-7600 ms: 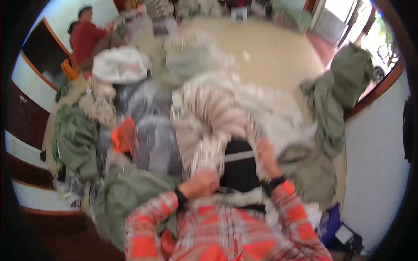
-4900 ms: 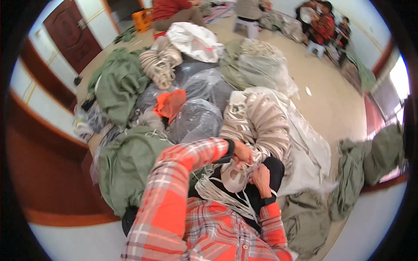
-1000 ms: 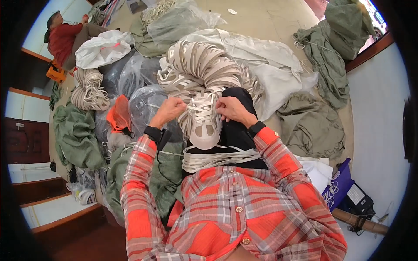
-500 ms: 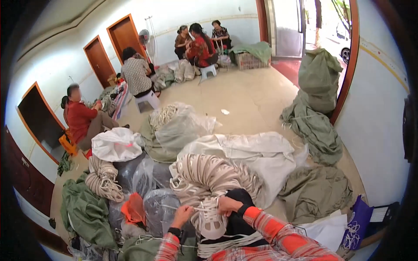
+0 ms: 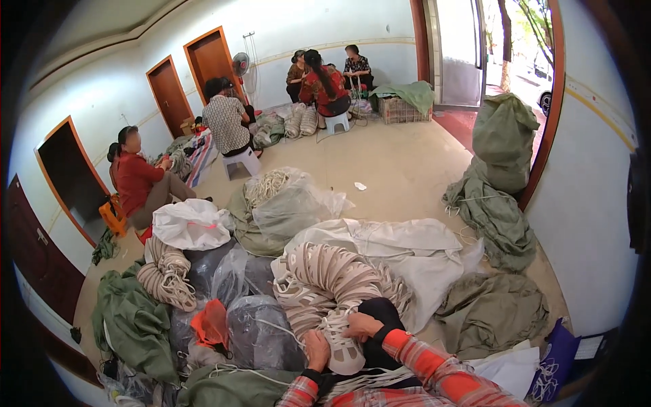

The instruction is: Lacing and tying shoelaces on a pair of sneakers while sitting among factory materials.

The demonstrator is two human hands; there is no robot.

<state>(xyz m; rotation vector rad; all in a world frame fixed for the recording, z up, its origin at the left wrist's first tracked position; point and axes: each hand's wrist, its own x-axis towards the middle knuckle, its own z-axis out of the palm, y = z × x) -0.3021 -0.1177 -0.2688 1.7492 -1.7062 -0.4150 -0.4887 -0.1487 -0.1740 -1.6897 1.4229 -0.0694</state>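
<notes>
A beige and white shoe upper (image 5: 346,358) lies toe toward me over my lap, with white lace across its eyelets. My left hand (image 5: 317,350) is closed on the upper's left edge. From the right, my right hand (image 5: 363,326) reaches over the lacing with its fingers bent together at the eyelets, pinching the shoelace; the fingertips are partly hidden. Just beyond is a long curved stack of nested shoe uppers (image 5: 332,268). Loose white laces (image 5: 393,377) lie across my lap below the upper.
Clear plastic bags (image 5: 261,332), an orange cloth (image 5: 211,323) and green sacks (image 5: 135,325) crowd the left. A white sack (image 5: 407,254) lies ahead; an olive sack (image 5: 491,312) and a purple bag (image 5: 557,359) are rightward. Several people sit farther back, one in red (image 5: 140,180).
My left hand has come down and in from its lace-pulling position to the upper's side. My right hand stays at the eyelets, slightly shifted. The head view has tilted a little.
</notes>
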